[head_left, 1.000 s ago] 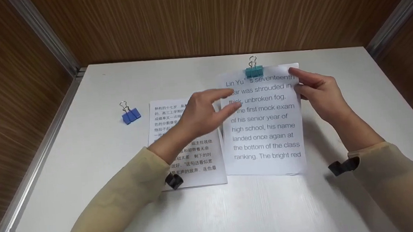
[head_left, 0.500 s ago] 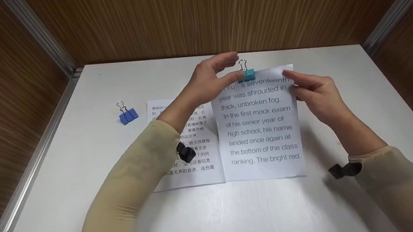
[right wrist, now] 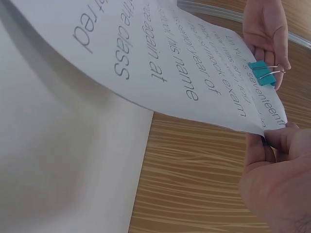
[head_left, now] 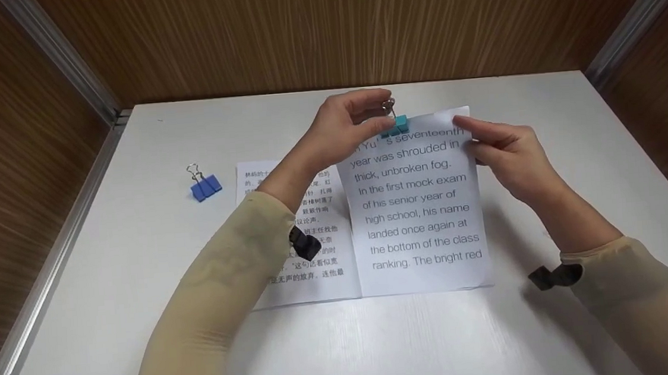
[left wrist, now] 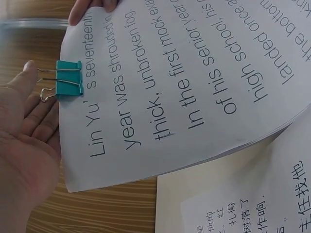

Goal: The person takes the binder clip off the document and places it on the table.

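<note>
The sheets [head_left: 417, 217] with English print are matt white paper, smooth, and bow softly where they lift off the table. The teal clip [head_left: 396, 126] on their top edge looks like painted metal with a dull sheen, and its wire handles are bright, polished steel. The second stack [head_left: 310, 261], printed in Chinese, is the same flat white paper. The blue clip [head_left: 206, 187] seems to be of the same make, though it is small in the head view. The table [head_left: 382, 344] is white with a faint brushed grain and a mild gloss. The walls [head_left: 327, 27] show brown wood-grain laminate framed by satin metal strips. The sleeves [head_left: 213, 316] are beige knit cloth.
</note>
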Action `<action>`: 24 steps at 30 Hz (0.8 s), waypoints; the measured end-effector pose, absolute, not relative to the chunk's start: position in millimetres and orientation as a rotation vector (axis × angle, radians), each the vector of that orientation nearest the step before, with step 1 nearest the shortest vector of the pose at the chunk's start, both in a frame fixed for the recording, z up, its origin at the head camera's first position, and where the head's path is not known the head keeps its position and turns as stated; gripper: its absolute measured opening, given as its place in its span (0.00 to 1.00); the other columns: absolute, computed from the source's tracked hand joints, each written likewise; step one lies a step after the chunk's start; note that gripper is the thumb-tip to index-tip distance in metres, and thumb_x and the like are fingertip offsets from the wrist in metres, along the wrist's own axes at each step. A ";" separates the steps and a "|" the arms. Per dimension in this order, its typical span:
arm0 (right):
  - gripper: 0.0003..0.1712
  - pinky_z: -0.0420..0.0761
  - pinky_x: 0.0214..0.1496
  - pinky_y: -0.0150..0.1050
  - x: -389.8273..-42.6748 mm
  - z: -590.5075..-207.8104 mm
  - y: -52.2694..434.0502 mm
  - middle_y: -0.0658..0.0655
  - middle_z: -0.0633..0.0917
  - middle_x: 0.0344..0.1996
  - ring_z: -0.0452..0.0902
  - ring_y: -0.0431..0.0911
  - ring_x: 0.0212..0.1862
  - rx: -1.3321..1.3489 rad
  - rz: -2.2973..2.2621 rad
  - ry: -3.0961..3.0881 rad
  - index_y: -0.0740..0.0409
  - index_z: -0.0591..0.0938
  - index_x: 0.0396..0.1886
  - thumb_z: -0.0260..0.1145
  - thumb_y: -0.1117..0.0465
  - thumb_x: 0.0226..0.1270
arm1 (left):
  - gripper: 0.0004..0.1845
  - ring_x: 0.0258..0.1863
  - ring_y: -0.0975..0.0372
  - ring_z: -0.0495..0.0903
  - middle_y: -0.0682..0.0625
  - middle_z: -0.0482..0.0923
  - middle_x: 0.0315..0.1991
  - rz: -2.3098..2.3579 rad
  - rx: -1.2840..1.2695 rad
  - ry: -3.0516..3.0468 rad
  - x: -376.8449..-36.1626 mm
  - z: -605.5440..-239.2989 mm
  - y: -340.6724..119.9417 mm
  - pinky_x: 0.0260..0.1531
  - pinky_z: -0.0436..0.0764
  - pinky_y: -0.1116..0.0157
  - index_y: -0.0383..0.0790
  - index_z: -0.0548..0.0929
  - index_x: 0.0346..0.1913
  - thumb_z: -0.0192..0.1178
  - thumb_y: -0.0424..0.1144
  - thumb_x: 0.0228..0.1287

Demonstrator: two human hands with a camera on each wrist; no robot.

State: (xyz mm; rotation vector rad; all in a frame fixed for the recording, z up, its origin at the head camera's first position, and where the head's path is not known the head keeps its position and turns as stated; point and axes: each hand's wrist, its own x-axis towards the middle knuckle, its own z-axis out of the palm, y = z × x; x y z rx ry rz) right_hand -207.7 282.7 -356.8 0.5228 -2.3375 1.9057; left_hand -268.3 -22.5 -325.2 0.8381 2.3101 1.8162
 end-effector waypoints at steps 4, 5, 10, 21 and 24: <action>0.26 0.87 0.54 0.33 -208.4 -358.7 283.1 0.55 0.88 0.58 0.88 0.43 0.54 0.540 1.937 -2.301 0.59 0.81 0.70 0.60 0.77 0.76 | 0.26 0.58 0.68 0.84 0.53 0.86 0.61 1.839 0.794 2.281 -267.2 -324.7 -18.9 0.62 0.78 0.73 0.40 0.81 0.70 0.71 0.36 0.72; 0.26 0.87 0.54 0.33 -208.6 -359.2 283.2 0.55 0.88 0.58 0.88 0.43 0.54 0.543 1.944 -2.293 0.60 0.81 0.70 0.60 0.77 0.76 | 0.26 0.58 0.68 0.84 0.52 0.86 0.61 1.847 0.790 2.278 -266.7 -324.6 -18.0 0.62 0.78 0.73 0.40 0.81 0.70 0.71 0.35 0.72; 0.26 0.87 0.55 0.33 -209.7 -360.3 283.8 0.56 0.88 0.59 0.88 0.44 0.54 0.542 1.950 -2.296 0.60 0.81 0.70 0.60 0.77 0.76 | 0.23 0.57 0.67 0.84 0.50 0.86 0.60 1.852 0.807 2.313 -265.1 -322.8 -14.5 0.62 0.78 0.73 0.40 0.83 0.68 0.71 0.35 0.72; 0.27 0.86 0.56 0.33 -214.7 -366.1 285.6 0.57 0.87 0.61 0.86 0.42 0.57 0.519 1.915 -2.345 0.59 0.81 0.71 0.60 0.77 0.77 | 0.20 0.57 0.68 0.83 0.53 0.88 0.56 1.973 0.810 2.418 -266.3 -318.2 -25.3 0.62 0.78 0.72 0.40 0.84 0.64 0.70 0.37 0.73; 0.27 0.86 0.56 0.32 -217.6 -368.5 286.2 0.58 0.86 0.62 0.86 0.42 0.57 0.515 1.907 -2.356 0.58 0.81 0.71 0.60 0.76 0.77 | 0.21 0.58 0.68 0.83 0.54 0.87 0.57 1.962 0.796 2.439 -263.6 -316.3 -38.6 0.63 0.77 0.71 0.41 0.83 0.66 0.70 0.38 0.74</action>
